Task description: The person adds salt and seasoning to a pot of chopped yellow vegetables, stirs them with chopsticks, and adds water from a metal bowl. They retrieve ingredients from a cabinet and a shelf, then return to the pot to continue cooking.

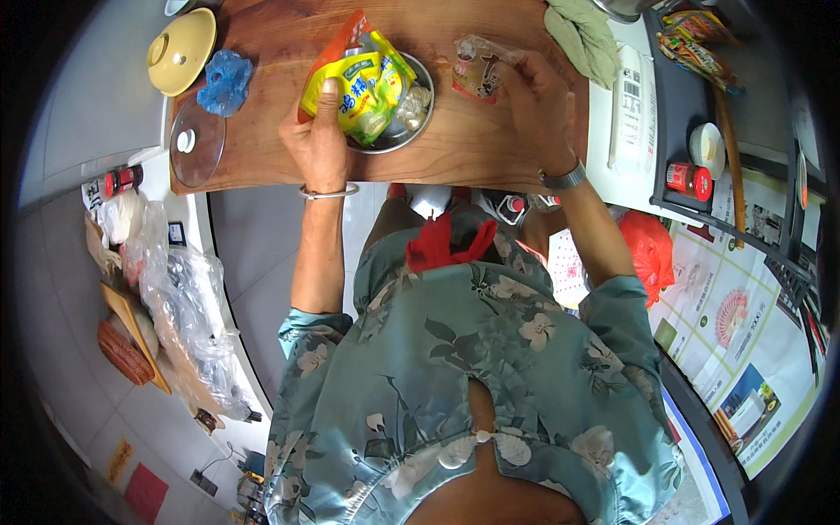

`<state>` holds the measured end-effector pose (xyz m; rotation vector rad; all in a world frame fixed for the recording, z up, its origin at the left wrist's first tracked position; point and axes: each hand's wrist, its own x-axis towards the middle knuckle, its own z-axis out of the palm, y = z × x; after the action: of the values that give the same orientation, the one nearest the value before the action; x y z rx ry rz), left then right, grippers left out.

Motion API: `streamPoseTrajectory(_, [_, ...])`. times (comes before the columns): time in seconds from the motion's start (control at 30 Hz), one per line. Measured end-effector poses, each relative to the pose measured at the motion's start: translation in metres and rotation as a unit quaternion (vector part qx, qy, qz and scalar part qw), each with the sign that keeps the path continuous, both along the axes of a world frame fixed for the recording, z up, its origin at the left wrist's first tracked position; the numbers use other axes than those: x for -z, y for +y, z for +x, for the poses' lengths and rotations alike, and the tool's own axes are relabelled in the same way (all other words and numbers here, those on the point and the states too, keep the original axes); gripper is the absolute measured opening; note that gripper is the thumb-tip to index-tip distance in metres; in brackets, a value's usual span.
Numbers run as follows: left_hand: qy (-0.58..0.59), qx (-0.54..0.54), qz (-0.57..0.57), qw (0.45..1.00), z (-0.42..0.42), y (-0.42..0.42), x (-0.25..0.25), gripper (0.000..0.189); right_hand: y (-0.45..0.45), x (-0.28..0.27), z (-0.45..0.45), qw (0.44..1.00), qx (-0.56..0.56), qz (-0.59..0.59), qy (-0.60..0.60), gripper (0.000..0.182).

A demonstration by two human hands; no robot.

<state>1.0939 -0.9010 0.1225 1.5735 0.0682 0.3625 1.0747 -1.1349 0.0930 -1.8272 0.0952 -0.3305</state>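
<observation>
My left hand (319, 134) grips a yellow and green seasoning packet (361, 92) with an orange-red part at its upper left. The packet is over a round metal bowl (425, 118), where a small clear bag with pale contents (413, 107) also lies. Between the thumb and fingers of my right hand (535, 92) is a small, partly transparent printed packet (474, 69), held above the wooden board (446, 154) to the right of the bowl. How full either packet is, I cannot tell.
On the left are a yellow bowl (190, 52), a crumpled blue plastic bag (225, 83) and a glass lid (209, 147). At the right lie a green cloth (581, 39), a white package (631, 111) and a dark shelf (676, 118) with a red-lidded jar (689, 181).
</observation>
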Motion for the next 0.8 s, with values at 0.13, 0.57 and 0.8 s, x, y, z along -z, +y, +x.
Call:
streamPoseTrajectory(0.13, [0.085,-0.032,0.104,0.990,0.002,-0.004,0.011,0.032,-0.003,-0.010,-0.008,0.946,0.010,-0.295,-0.133,0.013])
streamPoseTrajectory(0.57, [-0.104,-0.100,0.192,0.971,-0.005,0.029,0.002,0.038,0.014,-0.072,-0.027,0.991,-0.021,-0.075,-0.111,0.010])
streamPoseTrajectory(0.8, [-0.059,0.179,0.163,0.969,-0.057,0.021,-0.028,0.042,0.054,-0.104,-0.045,0.985,-0.147,-0.022,-0.085,0.009])
